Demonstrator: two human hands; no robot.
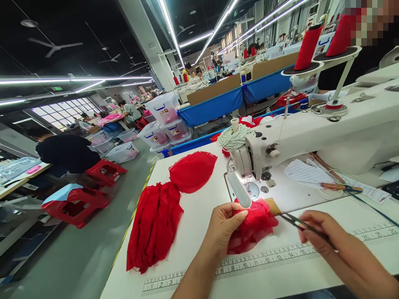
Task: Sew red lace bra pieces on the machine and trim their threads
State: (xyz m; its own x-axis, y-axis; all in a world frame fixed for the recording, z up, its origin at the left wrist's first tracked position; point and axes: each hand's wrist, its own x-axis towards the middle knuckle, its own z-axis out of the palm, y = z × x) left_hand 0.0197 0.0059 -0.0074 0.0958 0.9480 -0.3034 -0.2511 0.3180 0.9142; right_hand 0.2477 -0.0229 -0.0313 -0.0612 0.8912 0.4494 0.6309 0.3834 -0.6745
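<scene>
Left hand point(222, 226): closed, thumb and fingers pinching a small crumpled red lace piece point(255, 226). The piece lay on the white counter point(199, 232) just to the right of that hand, below the needle end of the white sewing machine point(311, 133).

Right hand point(321, 232): closed around thin dark metal thread snips point(293, 220), blades pointing toward the left hand. The tips were near the lace's right edge; contact with the fabric could not be told.

Handling (judgement): the lace looked very light, limp and open-weave. It would likely bunch, slide on the smooth counter and snag on a sharp point. Best taken by a pinch at a finished edge and pressed flat, not in the open mesh.

Room:
- Well to the left of the left hand lay a stack of red lace pieces point(154, 224), with a single red lace cup point(192, 170) beyond it and bare counter between.
- The machine head and its white lamp bar point(239, 189) sat close ahead of and above the left hand, so headroom there was tight.
- The counter's near edge, printed with a ruler, ran just under both wrists.
</scene>
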